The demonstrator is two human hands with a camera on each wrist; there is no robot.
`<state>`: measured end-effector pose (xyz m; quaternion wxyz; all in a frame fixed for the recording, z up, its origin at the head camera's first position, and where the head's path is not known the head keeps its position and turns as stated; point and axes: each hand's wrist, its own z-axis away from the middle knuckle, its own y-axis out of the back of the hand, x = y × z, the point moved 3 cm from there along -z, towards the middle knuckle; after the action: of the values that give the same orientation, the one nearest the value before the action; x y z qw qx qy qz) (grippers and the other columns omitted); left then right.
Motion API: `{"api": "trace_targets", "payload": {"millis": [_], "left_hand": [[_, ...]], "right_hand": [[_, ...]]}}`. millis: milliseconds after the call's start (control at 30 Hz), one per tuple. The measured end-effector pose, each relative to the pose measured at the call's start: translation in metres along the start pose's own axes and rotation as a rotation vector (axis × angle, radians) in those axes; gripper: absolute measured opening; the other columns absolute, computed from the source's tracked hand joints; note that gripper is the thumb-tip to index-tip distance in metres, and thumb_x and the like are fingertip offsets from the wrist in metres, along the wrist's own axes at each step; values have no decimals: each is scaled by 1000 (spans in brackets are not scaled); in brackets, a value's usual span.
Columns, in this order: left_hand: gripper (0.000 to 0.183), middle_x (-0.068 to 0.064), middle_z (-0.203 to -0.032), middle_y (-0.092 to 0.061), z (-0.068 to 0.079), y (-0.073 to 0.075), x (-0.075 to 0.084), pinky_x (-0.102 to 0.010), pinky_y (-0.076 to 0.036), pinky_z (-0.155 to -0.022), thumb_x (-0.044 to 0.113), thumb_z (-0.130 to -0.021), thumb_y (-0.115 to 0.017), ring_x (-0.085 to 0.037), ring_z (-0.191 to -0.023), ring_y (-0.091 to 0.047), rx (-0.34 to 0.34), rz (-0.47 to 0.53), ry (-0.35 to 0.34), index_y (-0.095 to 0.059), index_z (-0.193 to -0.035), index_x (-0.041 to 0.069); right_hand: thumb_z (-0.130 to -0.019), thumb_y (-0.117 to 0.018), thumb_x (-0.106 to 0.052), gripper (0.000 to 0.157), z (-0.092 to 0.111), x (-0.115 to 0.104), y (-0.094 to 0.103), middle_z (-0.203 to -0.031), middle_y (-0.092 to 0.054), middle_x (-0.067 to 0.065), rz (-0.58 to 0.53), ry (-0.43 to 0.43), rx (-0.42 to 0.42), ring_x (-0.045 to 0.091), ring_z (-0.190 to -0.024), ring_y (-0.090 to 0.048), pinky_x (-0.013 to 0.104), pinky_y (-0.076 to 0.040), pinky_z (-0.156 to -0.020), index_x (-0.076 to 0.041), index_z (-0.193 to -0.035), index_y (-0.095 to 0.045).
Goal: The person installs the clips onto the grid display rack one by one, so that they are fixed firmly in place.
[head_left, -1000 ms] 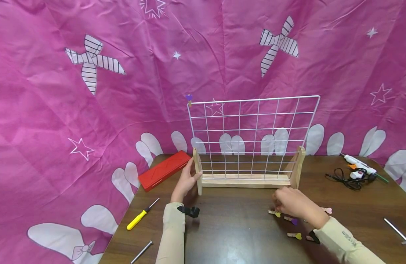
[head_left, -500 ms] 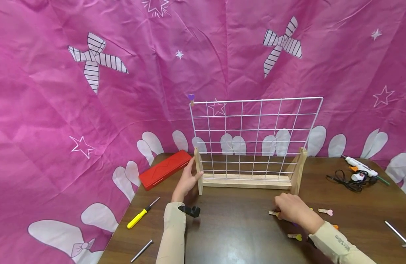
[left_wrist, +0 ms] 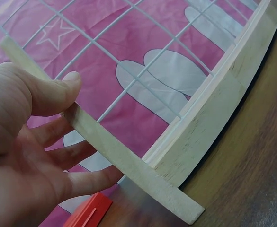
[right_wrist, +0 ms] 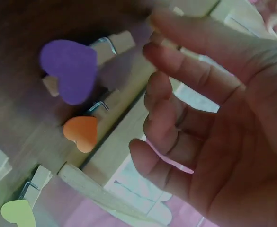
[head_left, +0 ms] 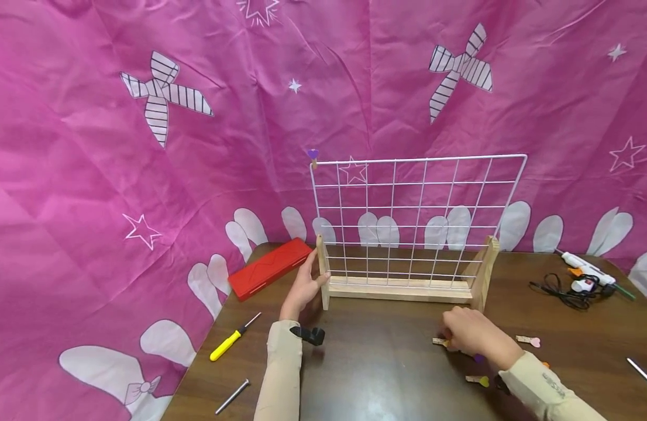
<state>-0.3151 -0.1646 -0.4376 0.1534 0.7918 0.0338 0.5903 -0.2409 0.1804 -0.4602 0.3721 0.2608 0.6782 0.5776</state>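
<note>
A white wire grid [head_left: 408, 207] stands upright in a wooden stand [head_left: 397, 290]. My left hand [head_left: 304, 287] grips the stand's left upright [left_wrist: 129, 158], thumb in front and fingers behind. At the grid's top left corner sits a clothespin with a purple heart [head_left: 313, 154]. My right hand [head_left: 473, 332] hovers low over several heart clothespins on the table, fingers loosely bent. Nothing shows between its fingers in the right wrist view. Near them lie a purple heart clothespin [right_wrist: 72, 71] and an orange one [right_wrist: 83, 134]. The hand partly covers the clothespin [head_left: 439, 341] at its fingertips.
A pink heart clothespin [head_left: 529, 341] and a yellow one [head_left: 478, 381] lie around the right hand. On the left are a red case [head_left: 271, 269], a yellow screwdriver [head_left: 229, 344] and a metal rod [head_left: 232, 396]. A glue gun [head_left: 589, 269] with its cord lies far right.
The head view has turned a little left, so everything shifts right in it. My right hand has come slightly lower over the clothespins. The left hand keeps its grip on the upright.
</note>
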Motion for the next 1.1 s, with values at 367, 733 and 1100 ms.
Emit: {"api": "trace_targets", "payload": {"millis": [367, 733, 1100], "left_hand": [[70, -23, -141, -36, 0, -2, 2, -49, -36, -98, -6, -84, -59, -38, -127, -37, 7, -10, -30, -24, -145, 3], [70, -25, -141, -36, 1, -1, 0, -50, -36, -98, -11, -84, -56, -38, -126, -37, -5, 44, -28, -24, -145, 2], [69, -26, -139, -38, 0, -1, -1, -50, -36, -98, -9, -84, -57, -39, -125, -39, -1, 20, -21, -24, -144, 2]], "right_hand": [[-69, -75, -10, 18, -14, -4, 32, -61, -49, -19, -208, 143, 176, -1, -54, -44, 19, -39, -46, -22, -69, -62], [-82, -68, -13, 13, -31, -40, 98, -72, -51, -17, -179, 198, 317, 2, -66, -49, 23, -43, -57, -21, -83, -57], [-84, -66, -12, 10, -49, -69, 157, -75, -54, -14, -225, 295, 384, 3, -69, -51, 26, -46, -60, -18, -86, -59]]}}
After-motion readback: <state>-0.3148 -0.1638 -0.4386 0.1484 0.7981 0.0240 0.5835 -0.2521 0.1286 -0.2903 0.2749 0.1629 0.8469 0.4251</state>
